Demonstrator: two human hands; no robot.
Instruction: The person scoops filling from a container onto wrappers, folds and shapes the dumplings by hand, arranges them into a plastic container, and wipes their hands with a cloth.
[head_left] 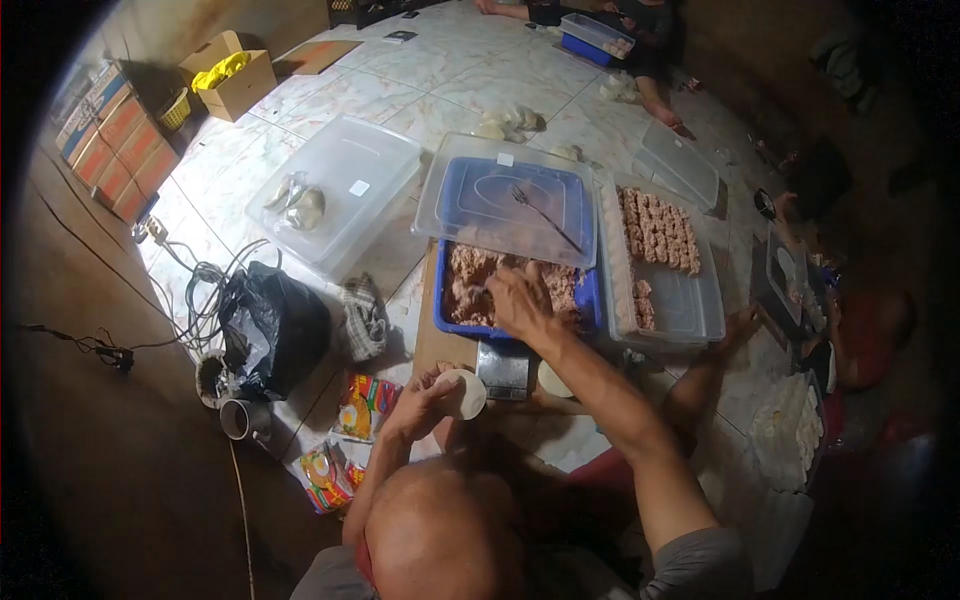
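Observation:
In my left hand a thin, round, pale dumpling wrapper is pinched between thumb and fingers. My right hand reaches into a blue tub of pinkish minced filling, its fingers curled into the mass and the fingertips partly hidden. A clear lid lies across the tub's far side, with a fork on top. Near my right forearm sits a small metal-topped box, perhaps a scale, and another pale round wrapper, partly covered by the arm.
To the right, a clear container holds rows of filled dumplings. Left are another clear lid with bagged wrappers, a checked cloth, a black plastic bag, noodle packets and a metal mug. Other people sit around.

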